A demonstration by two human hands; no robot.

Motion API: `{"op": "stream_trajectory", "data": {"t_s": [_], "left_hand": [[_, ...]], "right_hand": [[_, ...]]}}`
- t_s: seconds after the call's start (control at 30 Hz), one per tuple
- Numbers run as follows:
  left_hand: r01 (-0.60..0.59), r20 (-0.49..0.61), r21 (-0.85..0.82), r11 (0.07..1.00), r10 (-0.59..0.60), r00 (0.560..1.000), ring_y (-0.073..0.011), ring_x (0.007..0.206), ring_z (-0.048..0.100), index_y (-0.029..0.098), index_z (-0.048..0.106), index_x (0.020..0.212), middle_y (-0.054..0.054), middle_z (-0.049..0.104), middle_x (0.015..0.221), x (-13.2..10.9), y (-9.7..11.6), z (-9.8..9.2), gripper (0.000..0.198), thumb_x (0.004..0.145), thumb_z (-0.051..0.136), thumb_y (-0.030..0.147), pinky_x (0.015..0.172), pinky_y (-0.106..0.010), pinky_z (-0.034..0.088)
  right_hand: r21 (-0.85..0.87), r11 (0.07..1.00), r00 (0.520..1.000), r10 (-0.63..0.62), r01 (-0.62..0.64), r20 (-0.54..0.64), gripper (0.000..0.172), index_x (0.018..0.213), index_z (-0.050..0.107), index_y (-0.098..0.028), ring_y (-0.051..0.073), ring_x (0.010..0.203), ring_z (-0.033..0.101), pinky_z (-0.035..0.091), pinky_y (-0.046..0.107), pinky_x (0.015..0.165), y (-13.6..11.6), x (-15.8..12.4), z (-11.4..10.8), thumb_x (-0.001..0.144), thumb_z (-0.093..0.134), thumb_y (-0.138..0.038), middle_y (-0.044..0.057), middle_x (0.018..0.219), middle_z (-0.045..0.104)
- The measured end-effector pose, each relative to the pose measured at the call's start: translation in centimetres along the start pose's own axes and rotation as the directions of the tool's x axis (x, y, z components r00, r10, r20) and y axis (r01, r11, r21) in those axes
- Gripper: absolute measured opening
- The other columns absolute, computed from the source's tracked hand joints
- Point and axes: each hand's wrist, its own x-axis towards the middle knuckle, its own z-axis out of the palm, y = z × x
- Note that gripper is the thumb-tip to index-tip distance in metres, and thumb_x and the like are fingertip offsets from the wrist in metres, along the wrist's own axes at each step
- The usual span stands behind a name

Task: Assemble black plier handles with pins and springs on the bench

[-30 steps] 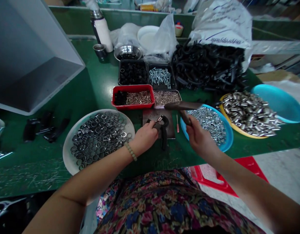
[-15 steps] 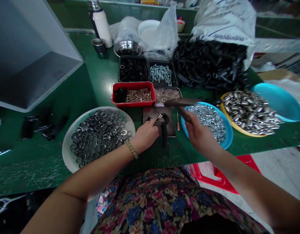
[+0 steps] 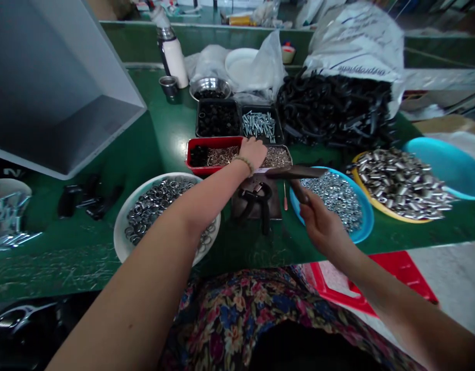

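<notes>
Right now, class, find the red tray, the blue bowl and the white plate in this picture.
Red tray (image 3: 188,154), head view, rim at the picture's left.
Blue bowl (image 3: 371,216), head view, rim at the picture's right.
White plate (image 3: 119,242), head view, rim at the picture's left.

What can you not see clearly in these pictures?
In the head view:
- the left hand hides the middle of the red tray
- the left forearm hides part of the white plate
- the right hand covers the grip of the dark tool
- the tray's metal pieces are too small to name
</notes>
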Motion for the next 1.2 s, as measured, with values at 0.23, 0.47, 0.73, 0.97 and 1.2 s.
{"op": "stream_trajectory", "data": {"t_s": [0.23,0.47,0.73,0.97,1.2], "left_hand": [[0.025,-0.051,-0.016,1.0,-0.026,0.998,-0.0326,0.108,0.053,0.012,0.069,0.099,-0.017,0.064,0.109,1.6,0.1,2.0,0.023,0.091,0.048,0.02,0.092,-0.049,0.037],[0.096,-0.074,-0.485,0.869,-0.151,0.986,-0.0201,0.098,0.062,0.007,0.068,0.091,-0.014,0.069,0.098,0.7,0.4,0.1,0.017,0.089,0.053,0.016,0.094,-0.034,0.043],[0.177,0.037,-0.709,0.683,-0.215,0.976,-0.0161,0.084,0.064,0.014,0.067,0.091,-0.004,0.069,0.089,-10.9,2.5,1.2,0.012,0.082,0.063,0.02,0.083,-0.029,0.05],[0.03,-0.063,-0.378,0.925,-0.058,0.996,-0.0164,0.085,0.06,0.013,0.066,0.079,-0.007,0.061,0.092,-12.5,2.9,3.5,0.023,0.091,0.053,0.027,0.084,-0.029,0.049],[-0.014,-0.086,-0.266,0.964,-0.009,0.996,-0.0174,0.083,0.059,0.011,0.067,0.082,-0.008,0.061,0.09,-12.8,2.7,3.8,0.026,0.092,0.053,0.03,0.083,-0.03,0.049]], "right_hand": [[0.064,0.986,0.978,0.164,-0.156,-0.132,0.045,0.136,0.046,-0.021,0.023,0.073,0.069,0.054,0.036,0.064,1.3,-0.6,-0.7,0.096,0.037,-0.04,0.011,0.092,0.071],[0.114,0.986,0.985,0.131,-0.118,-0.11,0.044,0.134,0.048,-0.02,0.025,0.087,0.069,0.055,0.039,0.076,1.8,-0.8,0.0,0.095,0.039,-0.038,0.011,0.104,0.07],[0.108,0.982,0.98,0.167,-0.155,-0.108,0.042,0.13,0.053,-0.02,0.028,0.084,0.07,0.055,0.038,0.068,3.0,-1.7,0.8,0.094,0.041,-0.038,0.011,0.098,0.073],[0.139,0.983,0.986,0.137,-0.123,-0.095,0.04,0.128,0.053,-0.021,0.026,0.089,0.07,0.054,0.036,0.073,2.6,-1.9,0.8,0.094,0.04,-0.038,0.01,0.102,0.072],[0.165,0.98,0.987,0.127,-0.111,-0.094,0.038,0.127,0.054,-0.019,0.024,0.087,0.07,0.054,0.035,0.074,2.9,-2.2,1.0,0.095,0.042,-0.035,0.009,0.1,0.072]]}}
